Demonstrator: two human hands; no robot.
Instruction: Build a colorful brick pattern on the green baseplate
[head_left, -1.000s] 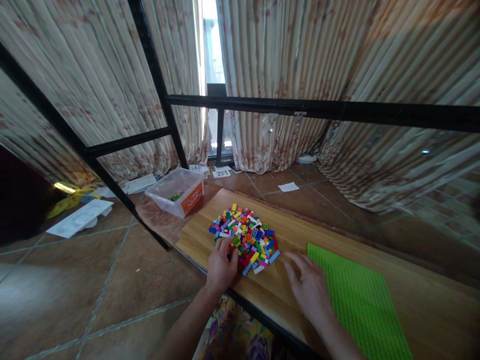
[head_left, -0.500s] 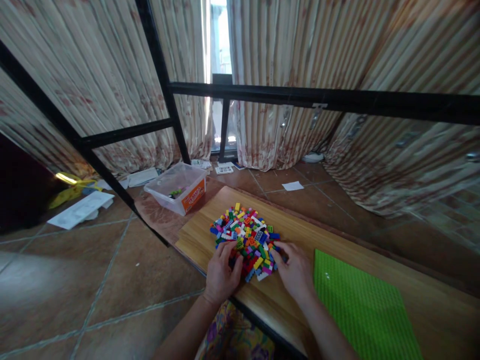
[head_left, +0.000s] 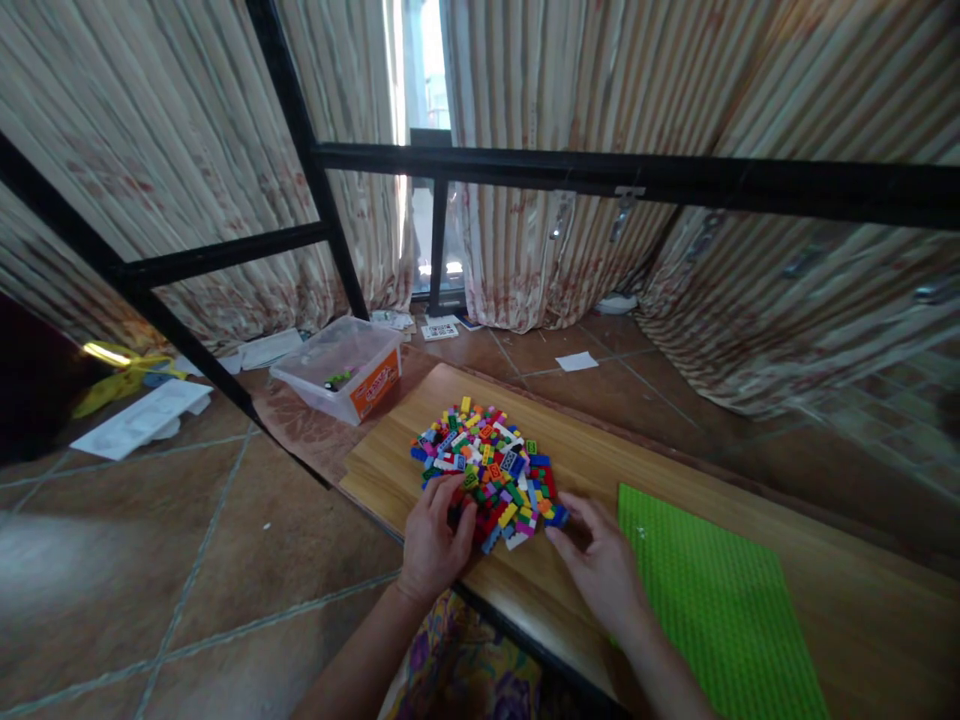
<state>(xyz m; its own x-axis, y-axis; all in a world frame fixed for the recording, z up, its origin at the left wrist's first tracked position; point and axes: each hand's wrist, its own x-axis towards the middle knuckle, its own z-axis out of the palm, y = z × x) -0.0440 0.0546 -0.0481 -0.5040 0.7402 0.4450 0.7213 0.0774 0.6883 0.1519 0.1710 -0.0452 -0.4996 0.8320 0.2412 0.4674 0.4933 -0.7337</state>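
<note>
A heap of small, many-coloured toy bricks (head_left: 487, 465) lies on the wooden board. My left hand (head_left: 435, 535) rests at the heap's near left edge, fingers curved and thumb apart from them. Dark red bricks show between that thumb and forefinger, and I see nothing gripped there. At the right edge of the heap, my right hand (head_left: 596, 555) has a blue toy brick (head_left: 556, 516) between thumb and fingertips. A green studded baseplate (head_left: 709, 590) lies flat on the board, just right of my right hand.
Beyond the board's left end stands a clear plastic box (head_left: 337, 368) with an orange label and a few pieces inside. A black metal frame (head_left: 525, 160) crosses in front of the curtains (head_left: 585, 90). Papers (head_left: 577, 361) lie on the tiled floor.
My right hand has drawn slightly away from the heap, and the blue brick now shows at its fingertips. My left hand keeps its place by the heap. The whole view has shifted a little.
</note>
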